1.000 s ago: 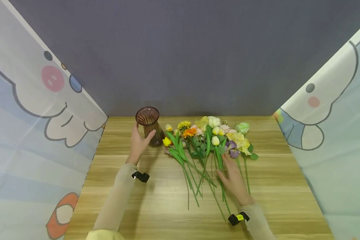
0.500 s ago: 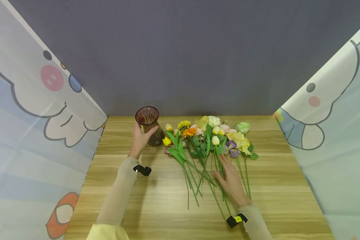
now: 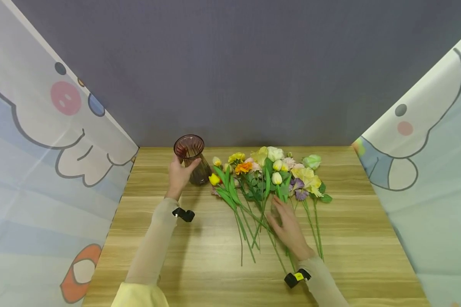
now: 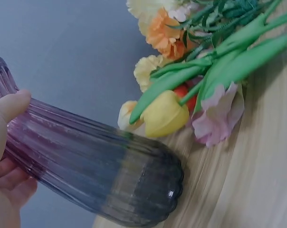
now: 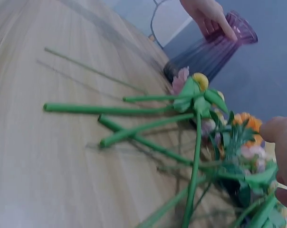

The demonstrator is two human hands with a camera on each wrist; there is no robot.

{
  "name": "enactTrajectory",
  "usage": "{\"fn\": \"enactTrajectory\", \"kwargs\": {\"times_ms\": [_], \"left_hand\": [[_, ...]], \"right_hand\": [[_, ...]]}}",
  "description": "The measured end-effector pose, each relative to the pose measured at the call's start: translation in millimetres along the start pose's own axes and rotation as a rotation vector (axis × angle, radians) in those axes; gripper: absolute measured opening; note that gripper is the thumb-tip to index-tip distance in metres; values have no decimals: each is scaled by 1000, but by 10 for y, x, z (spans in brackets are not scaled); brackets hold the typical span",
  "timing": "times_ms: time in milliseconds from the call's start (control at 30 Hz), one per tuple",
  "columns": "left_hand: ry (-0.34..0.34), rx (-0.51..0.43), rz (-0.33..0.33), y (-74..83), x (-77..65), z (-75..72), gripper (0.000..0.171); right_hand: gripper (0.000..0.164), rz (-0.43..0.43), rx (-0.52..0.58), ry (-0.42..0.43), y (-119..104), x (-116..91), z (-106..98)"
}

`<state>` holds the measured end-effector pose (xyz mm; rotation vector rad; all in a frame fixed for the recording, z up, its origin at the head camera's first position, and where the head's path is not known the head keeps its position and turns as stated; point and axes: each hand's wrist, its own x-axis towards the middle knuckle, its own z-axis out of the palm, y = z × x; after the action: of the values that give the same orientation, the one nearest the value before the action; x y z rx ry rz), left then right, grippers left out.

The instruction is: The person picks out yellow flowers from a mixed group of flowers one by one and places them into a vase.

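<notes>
A purple ribbed glass vase (image 3: 199, 169) with a flared rim stands upright at the back left of the table. My left hand (image 3: 178, 178) grips its neck, thumb on one side and fingers round the other, as the left wrist view shows. Right of the vase lies a spread of artificial flowers: yellow tulips (image 4: 166, 114), an orange flower (image 3: 243, 167), white blooms, a purple iris (image 3: 299, 189) and green stems (image 5: 105, 109). Over the stems, just below the blooms, is my right hand (image 3: 290, 228), its fingers extended; whether they touch a stem I cannot tell.
The wooden table (image 3: 215, 273) meets a dark grey wall (image 3: 230, 76) at the back. Cartoon-printed curtains (image 3: 30, 179) hang at both sides. Stem ends point toward the table's near edge, and a pale green bloom (image 3: 312, 161) lies at the right of the spread.
My right hand has shifted left across the stems. The left hand stays at the vase's neck, its thumb now lower against the glass. The flowers and vase look the same.
</notes>
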<state>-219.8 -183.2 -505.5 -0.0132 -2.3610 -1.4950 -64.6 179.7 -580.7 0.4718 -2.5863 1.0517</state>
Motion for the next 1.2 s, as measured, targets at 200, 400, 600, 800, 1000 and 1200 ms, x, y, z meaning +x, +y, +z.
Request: {"fn": "enactTrajectory", "kwargs": {"times_ms": [200,400,600,800,1000,1200], "left_hand": [[16,124,-5,2,-21,-25,66],[27,116,34,-48,-62,-27,65],[15,65,66,-75,-138,6,63],[35,36,55,-79,-179,17,64],[44,12,51,-70,-189,9,61],[59,-1,58,-62,-194,-3,59]], "right_hand": [[42,-82,-18,-4,-184,158,126],[32,-111,51,-146,-342,254,309],[29,12,50,-270,-426,349,490],[29,49,20,-292,-441,415,679],[26,99,16,-280,-452,487,765],[26,120,14,-263,-482,530,813]]}}
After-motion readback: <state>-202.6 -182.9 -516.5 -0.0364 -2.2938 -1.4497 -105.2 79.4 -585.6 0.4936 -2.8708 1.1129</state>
